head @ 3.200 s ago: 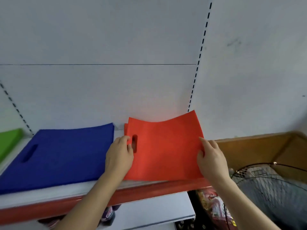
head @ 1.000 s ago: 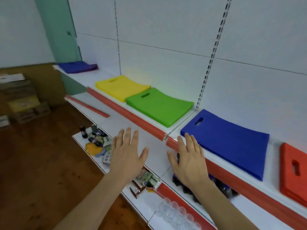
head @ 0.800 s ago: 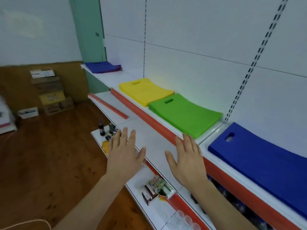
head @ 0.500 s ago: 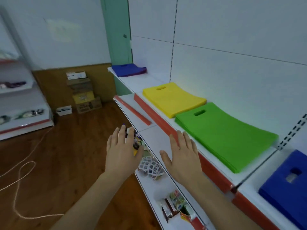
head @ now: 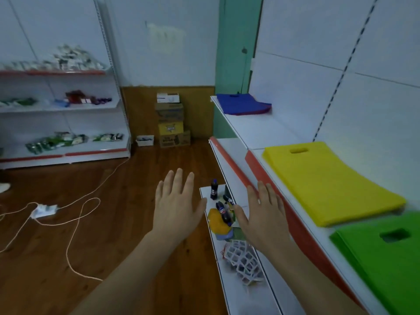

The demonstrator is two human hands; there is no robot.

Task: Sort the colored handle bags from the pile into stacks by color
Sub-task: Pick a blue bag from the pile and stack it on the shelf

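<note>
Both my left hand (head: 176, 208) and right hand (head: 263, 214) hang flat and empty (nothing held), free for the pile (head: 243, 106) beyond the yellow stack (head: 329, 183).

Two bare forearms, uncovered as far as the bottom edge, no sleeve or cuff anywhere along them. Left hand (head: 177, 208) and right hand (head: 263, 214) equally bare: no glove, ring, watch or band at fingers or wrists. Short, unpainted nails, as far as the soft focus allows.
</note>
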